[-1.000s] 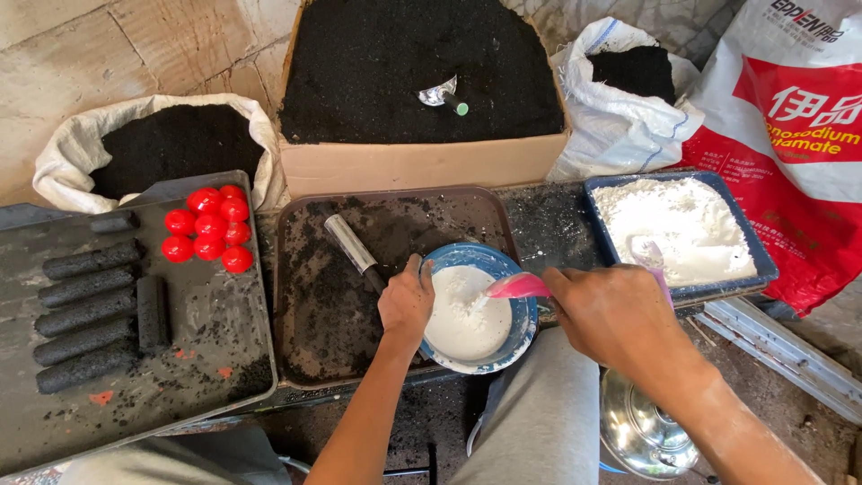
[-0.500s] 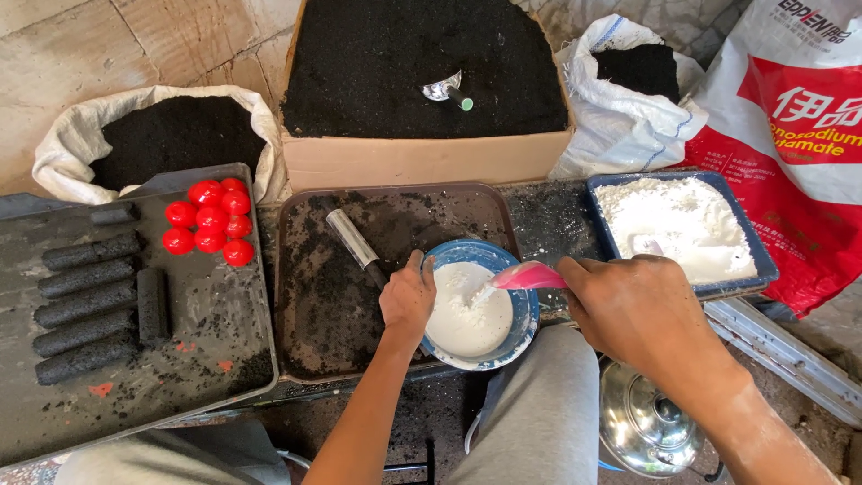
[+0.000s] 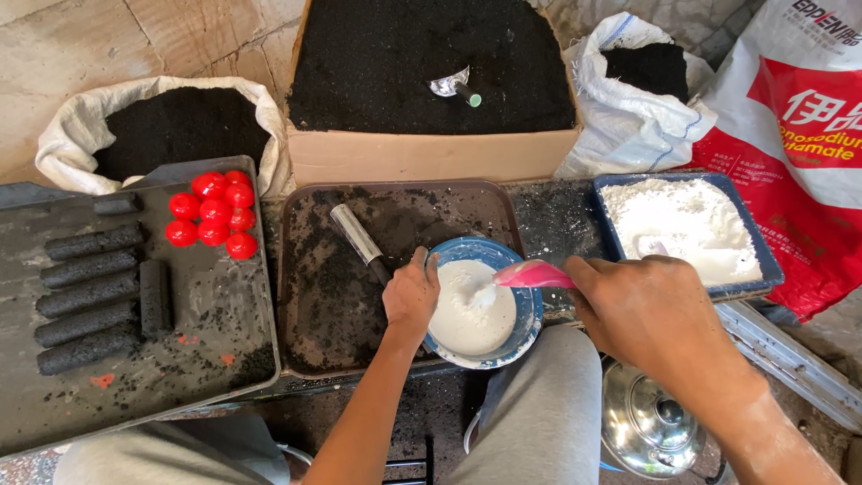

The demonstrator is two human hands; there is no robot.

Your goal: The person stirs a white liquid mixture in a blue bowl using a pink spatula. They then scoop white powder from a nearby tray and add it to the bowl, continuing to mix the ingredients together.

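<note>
Nearest, right hand [image 3: 651,314] clenched round a pink spoon [image 3: 532,274], its tip dipped into white paste. Left hand [image 3: 411,296] gripping the near-left rim of the blue bowl [image 3: 528,296], sitting on the brown tray's [image 3: 305,269] near-right corner. Left, black rolls [image 3: 90,296] and red balls [image 3: 214,208] on a grey tray. Right, white powder [image 3: 682,220] in a blue tray. Far, cardboard box [image 3: 431,157] heaped with black powder.

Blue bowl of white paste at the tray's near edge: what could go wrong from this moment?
The blue bowl sits at the near rim of the brown tray, above the person's lap; only the left hand steadies it, so a hard stir could tip it. The pink spoon in the right hand could flick white paste over the rim. Black powder on the tray might get into the paste.
</note>
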